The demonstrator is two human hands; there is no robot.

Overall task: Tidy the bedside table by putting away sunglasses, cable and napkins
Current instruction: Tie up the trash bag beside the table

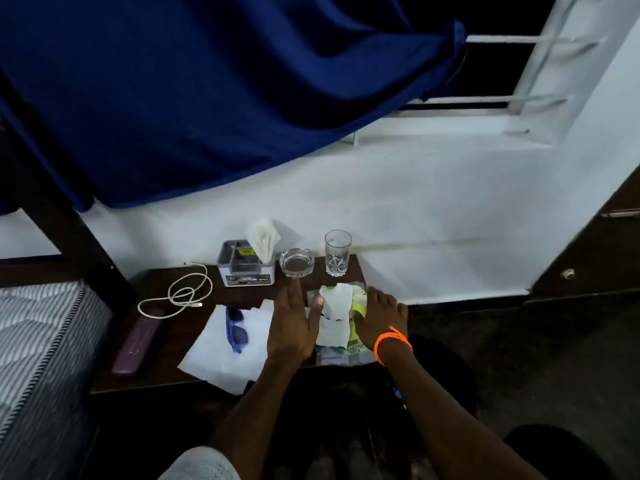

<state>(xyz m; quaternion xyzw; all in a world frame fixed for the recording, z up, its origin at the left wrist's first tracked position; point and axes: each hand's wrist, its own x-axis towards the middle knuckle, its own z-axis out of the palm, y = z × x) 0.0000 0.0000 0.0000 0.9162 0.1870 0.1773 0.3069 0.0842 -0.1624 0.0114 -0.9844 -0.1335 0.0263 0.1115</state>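
Blue sunglasses (236,329) lie folded on a large white napkin (221,355) at the front of the dark bedside table (166,362). A white cable (180,295) lies coiled at the table's back left. A folded white napkin (335,315) lies on a clear plastic packet (341,355) at the table's right end. My left hand (292,323) lies flat with straight fingers along the napkin's left edge, its thumb on the napkin. My right hand (379,315), with an orange band at the wrist, presses flat on the packet at the napkin's right.
A grey tissue box (246,268) with a tissue sticking up stands at the back, then a glass ashtray (296,262) and a drinking glass (337,252). A maroon case (136,346) lies at the left. A striped mattress (38,341) borders the table; a blue curtain (207,91) hangs above.
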